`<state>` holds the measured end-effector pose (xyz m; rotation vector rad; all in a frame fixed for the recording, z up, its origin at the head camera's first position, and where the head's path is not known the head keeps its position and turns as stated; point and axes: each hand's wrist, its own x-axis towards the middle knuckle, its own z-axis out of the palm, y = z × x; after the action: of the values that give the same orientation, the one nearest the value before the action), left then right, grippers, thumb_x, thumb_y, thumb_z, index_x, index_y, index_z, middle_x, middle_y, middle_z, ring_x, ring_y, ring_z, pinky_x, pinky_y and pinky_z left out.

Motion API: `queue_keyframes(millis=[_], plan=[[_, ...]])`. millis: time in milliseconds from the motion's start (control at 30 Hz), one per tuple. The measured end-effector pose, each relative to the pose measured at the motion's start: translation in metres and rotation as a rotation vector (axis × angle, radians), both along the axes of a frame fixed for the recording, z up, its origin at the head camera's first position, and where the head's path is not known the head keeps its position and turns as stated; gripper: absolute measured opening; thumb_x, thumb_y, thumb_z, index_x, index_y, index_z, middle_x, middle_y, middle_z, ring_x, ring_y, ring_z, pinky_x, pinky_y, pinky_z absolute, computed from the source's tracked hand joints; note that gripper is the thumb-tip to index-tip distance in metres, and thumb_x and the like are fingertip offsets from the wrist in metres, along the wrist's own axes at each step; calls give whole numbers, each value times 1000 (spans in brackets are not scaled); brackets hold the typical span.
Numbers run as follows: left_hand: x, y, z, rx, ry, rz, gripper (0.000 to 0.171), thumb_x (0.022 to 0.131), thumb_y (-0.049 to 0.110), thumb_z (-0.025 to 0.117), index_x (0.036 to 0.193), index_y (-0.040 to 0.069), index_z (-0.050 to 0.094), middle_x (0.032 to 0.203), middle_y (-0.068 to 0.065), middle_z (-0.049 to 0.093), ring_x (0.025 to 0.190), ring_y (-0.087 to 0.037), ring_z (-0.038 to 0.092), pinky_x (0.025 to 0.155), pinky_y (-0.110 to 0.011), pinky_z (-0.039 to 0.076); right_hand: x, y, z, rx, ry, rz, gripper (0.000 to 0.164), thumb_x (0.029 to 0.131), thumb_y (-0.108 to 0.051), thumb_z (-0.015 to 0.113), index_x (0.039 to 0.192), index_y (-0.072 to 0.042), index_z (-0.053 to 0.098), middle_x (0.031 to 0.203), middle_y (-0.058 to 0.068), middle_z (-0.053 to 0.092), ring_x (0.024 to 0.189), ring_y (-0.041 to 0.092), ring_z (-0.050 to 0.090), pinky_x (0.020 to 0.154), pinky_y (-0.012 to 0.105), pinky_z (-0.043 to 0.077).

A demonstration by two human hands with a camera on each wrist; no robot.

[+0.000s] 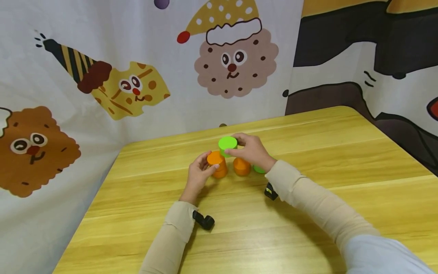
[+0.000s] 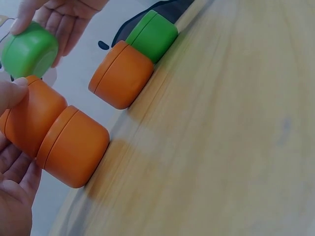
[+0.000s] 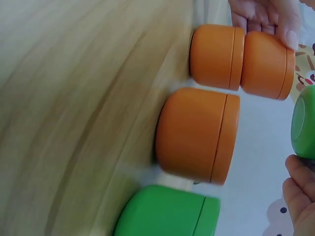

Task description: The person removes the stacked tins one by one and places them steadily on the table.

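Left hand (image 1: 197, 176) is gripping the upper jar (image 1: 216, 157) of the 2-jar orange stack (image 3: 236, 58), presumably steadying it; right hand (image 1: 252, 151) is holding a green jar (image 1: 227, 144) above-right of the stack; 1 orange jar (image 3: 194, 135) and a 2nd green jar (image 3: 165, 214) are standing rightward.

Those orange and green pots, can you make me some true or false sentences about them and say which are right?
1. The right hand holds a green pot. True.
2. The left hand holds a green pot. False: it grips the upper orange pot.
3. The lower orange pot stands on the table. True.
4. Three green pots show. False: there are two.
5. The other green pot stands beside the lone orange pot. True.
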<state>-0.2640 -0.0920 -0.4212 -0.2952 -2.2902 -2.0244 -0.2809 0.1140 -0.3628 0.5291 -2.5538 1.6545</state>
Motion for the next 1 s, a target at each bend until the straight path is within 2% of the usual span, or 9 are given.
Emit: queue_keyframes(millis=[267, 533, 767, 1000], plan=[[2, -1, 6, 8, -42, -19, 56, 82, 6, 70, 133, -1, 47, 132, -17, 51, 122, -29, 49, 106, -36, 36, 0, 19, -2, 34, -46, -63, 56, 76, -36, 76, 121, -8, 58, 120, 9, 61, 111, 27, 58, 91, 39, 50], [15, 2, 25, -6, -43, -48, 56, 84, 1, 66, 134, -7, 42, 134, -22, 48, 124, -33, 46, 107, -38, 35, -1, 39, -7, 30, -76, -111, 61, 74, -40, 77, 123, -9, 57, 121, 9, 60, 113, 27, 56, 91, 39, 50], [16, 1, 26, -6, -49, -44, 56, 84, 2, 65, 134, -7, 42, 134, -22, 48, 124, -33, 46, 107, -38, 35, 1, 54, -13, 43, -60, -139, 63, 74, -44, 75, 124, -11, 57, 119, 7, 61, 112, 26, 57, 88, 39, 51], [16, 1, 26, -9, -53, -49, 56, 84, 4, 66, 135, -4, 43, 135, -20, 47, 124, -31, 45, 107, -37, 34, 1, 62, -16, 41, -39, -147, 60, 76, -40, 75, 123, -8, 58, 117, 10, 63, 110, 27, 58, 86, 39, 52]])
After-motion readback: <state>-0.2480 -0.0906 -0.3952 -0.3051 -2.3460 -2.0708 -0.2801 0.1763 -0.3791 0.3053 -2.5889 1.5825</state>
